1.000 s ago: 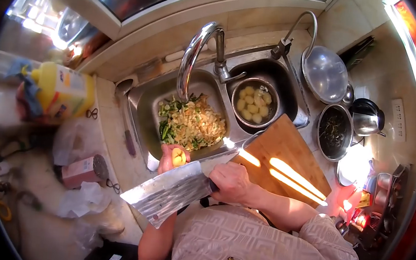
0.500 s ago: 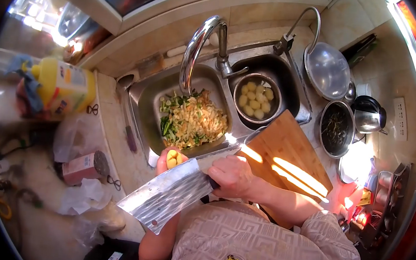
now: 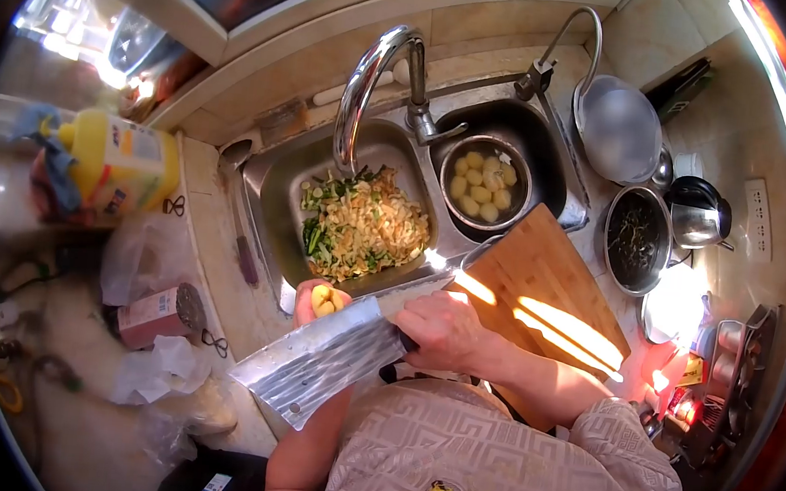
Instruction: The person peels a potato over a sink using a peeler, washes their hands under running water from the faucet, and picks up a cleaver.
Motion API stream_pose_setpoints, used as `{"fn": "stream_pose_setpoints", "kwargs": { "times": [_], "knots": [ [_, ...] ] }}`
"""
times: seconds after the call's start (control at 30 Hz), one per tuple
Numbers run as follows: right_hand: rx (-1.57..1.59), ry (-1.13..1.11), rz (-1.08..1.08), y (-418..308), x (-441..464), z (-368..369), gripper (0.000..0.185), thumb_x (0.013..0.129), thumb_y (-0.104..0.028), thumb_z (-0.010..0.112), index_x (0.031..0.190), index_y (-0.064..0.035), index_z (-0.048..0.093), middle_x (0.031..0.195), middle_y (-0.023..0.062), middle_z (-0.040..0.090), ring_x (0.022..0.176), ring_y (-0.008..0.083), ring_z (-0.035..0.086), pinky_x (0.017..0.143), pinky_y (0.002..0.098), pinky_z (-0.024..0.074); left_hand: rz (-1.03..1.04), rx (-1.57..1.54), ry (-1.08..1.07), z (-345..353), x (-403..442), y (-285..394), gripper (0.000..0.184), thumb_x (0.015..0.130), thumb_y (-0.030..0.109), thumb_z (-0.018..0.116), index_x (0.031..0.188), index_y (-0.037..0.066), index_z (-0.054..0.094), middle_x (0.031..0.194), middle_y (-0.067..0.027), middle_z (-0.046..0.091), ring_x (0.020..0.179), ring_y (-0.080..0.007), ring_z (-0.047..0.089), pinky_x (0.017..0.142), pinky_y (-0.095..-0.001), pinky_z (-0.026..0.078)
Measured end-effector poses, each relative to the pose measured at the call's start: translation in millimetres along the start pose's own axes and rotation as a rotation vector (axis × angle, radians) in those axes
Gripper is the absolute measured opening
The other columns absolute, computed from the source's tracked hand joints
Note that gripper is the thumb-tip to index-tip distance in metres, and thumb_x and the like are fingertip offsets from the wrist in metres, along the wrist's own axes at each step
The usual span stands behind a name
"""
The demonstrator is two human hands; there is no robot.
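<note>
My left hand (image 3: 305, 305) is closed round a peeled yellow potato (image 3: 325, 300) at the front edge of the left sink basin. Its lower part is hidden behind the wide blade of a cleaver (image 3: 313, 360). My right hand (image 3: 440, 330) grips the cleaver's dark handle, with the blade pointing left, its upper edge close to the potato. Beyond my left hand, a heap of peelings and green scraps (image 3: 367, 225) lies in the left basin. A wooden cutting board (image 3: 542, 305) rests to the right of my right hand.
A metal bowl of peeled potatoes (image 3: 483, 183) sits in the right basin, beside the faucet (image 3: 354, 102). Further right are a bowl of dark greens (image 3: 636, 241) and a round lid (image 3: 618, 130). A ladle (image 3: 243, 223), a pink box (image 3: 160, 317) and a yellow jug (image 3: 124, 166) stand left.
The potato has turned a little in my left hand. The cleaver blade has shifted slightly, while my right hand keeps its grip on the handle.
</note>
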State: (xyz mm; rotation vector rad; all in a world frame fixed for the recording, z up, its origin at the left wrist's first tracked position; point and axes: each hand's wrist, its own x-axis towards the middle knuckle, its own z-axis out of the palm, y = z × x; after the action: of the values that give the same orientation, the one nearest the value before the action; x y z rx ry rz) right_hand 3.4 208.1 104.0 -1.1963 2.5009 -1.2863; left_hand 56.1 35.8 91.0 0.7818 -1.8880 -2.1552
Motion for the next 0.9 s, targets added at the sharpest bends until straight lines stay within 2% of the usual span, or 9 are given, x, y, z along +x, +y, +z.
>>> {"fn": "stream_pose_setpoints", "kwargs": {
  "times": [0.17, 0.3, 0.4, 0.47, 0.6, 0.7, 0.8, 0.87, 0.9],
  "knots": [
    [-0.004, -0.006, 0.053, 3, -2, 3, 0.024, 0.058, -0.012, 0.067, 0.07, -0.0062, 0.047, 0.064, 0.0073, 0.053, 0.061, 0.0269, 0.058, 0.052, 0.0374, 0.0455, 0.127, -0.129, 0.092, 2, 0, -3, 0.022, 0.087, 0.023, 0.053, 0.098, 0.004, 0.047, 0.086, -0.0049, 0.051, 0.072, -0.0097, 0.052, 0.062, -0.0215, 0.045],
    [-0.025, -0.033, 0.082, 4, -5, 5, 0.026, 0.059, -0.014, 0.068, 0.075, -0.0063, 0.049, 0.066, 0.0073, 0.055, 0.065, 0.0286, 0.059, 0.053, 0.0404, 0.0476, 0.442, 0.344, 0.109, 3, -2, 0, 0.025, 0.087, 0.026, 0.052, 0.095, 0.003, 0.047, 0.087, -0.0049, 0.05, 0.076, -0.011, 0.052, 0.065, -0.0233, 0.044],
    [-0.049, -0.023, 0.065, 4, -5, 5, 0.026, 0.059, -0.015, 0.069, 0.074, -0.0067, 0.049, 0.065, 0.0066, 0.054, 0.064, 0.0276, 0.059, 0.051, 0.0397, 0.0474, 0.283, 0.078, 0.091, 5, -4, 2, 0.029, 0.087, 0.028, 0.053, 0.099, 0.002, 0.048, 0.088, -0.0059, 0.051, 0.078, -0.0123, 0.052, 0.069, -0.0259, 0.045],
    [-0.066, -0.016, 0.067, 5, -4, 5, 0.026, 0.059, -0.015, 0.069, 0.073, -0.0067, 0.049, 0.065, 0.0065, 0.054, 0.063, 0.0269, 0.059, 0.051, 0.0391, 0.0473, 0.005, -0.151, 0.129, 9, -3, 11, 0.023, 0.092, 0.027, 0.041, 0.092, 0.006, 0.049, 0.079, -0.004, 0.053, 0.071, -0.0113, 0.051, 0.066, -0.0241, 0.044],
    [-0.13, 0.007, 0.056, 8, -3, 9, 0.024, 0.059, -0.016, 0.068, 0.071, -0.0068, 0.049, 0.063, 0.0059, 0.053, 0.062, 0.0247, 0.059, 0.05, 0.0371, 0.047, 0.15, -0.362, -0.148, -20, 2, -27, 0.035, 0.089, 0.032, 0.051, 0.111, 0.005, 0.049, 0.097, -0.0076, 0.056, 0.087, -0.0169, 0.057, 0.078, -0.0325, 0.049],
    [-0.078, 0.054, 0.027, 18, -6, 20, 0.024, 0.056, -0.011, 0.066, 0.071, -0.0053, 0.049, 0.063, 0.0065, 0.051, 0.06, 0.026, 0.056, 0.049, 0.0377, 0.0445, -0.021, -0.525, -0.08, -24, 3, -34, 0.034, 0.089, 0.034, 0.049, 0.11, 0.007, 0.051, 0.1, -0.0072, 0.058, 0.091, -0.0182, 0.058, 0.08, -0.035, 0.05],
    [-0.118, 0.042, 0.04, 21, -7, 24, 0.022, 0.059, -0.015, 0.067, 0.069, -0.0073, 0.049, 0.063, 0.0058, 0.053, 0.06, 0.0247, 0.059, 0.049, 0.037, 0.0469, -0.136, -0.765, -0.285, -24, 7, -34, 0.034, 0.089, 0.037, 0.048, 0.107, 0.01, 0.055, 0.096, -0.0059, 0.06, 0.092, -0.0188, 0.057, 0.082, -0.0361, 0.049],
    [-0.162, 0.019, 0.106, 25, -8, 26, 0.021, 0.061, -0.017, 0.067, 0.069, -0.0072, 0.049, 0.063, 0.0063, 0.054, 0.061, 0.0248, 0.059, 0.049, 0.0372, 0.0468, -0.446, -0.852, 0.287, -7, -4, -18, 0.033, 0.087, 0.038, 0.047, 0.103, 0.011, 0.057, 0.093, -0.0053, 0.061, 0.094, -0.0204, 0.058, 0.085, -0.0377, 0.048],
    [-0.201, -0.005, 0.173, 26, -9, 27, 0.021, 0.064, -0.019, 0.067, 0.069, -0.0071, 0.05, 0.064, 0.0069, 0.055, 0.062, 0.0249, 0.059, 0.049, 0.0374, 0.0467, -0.456, -0.882, 0.09, -10, -2, -15, 0.03, 0.088, 0.038, 0.045, 0.095, 0.01, 0.055, 0.08, -0.0038, 0.056, 0.07, -0.0157, 0.05, 0.062, -0.0302, 0.042]
  ]
}}
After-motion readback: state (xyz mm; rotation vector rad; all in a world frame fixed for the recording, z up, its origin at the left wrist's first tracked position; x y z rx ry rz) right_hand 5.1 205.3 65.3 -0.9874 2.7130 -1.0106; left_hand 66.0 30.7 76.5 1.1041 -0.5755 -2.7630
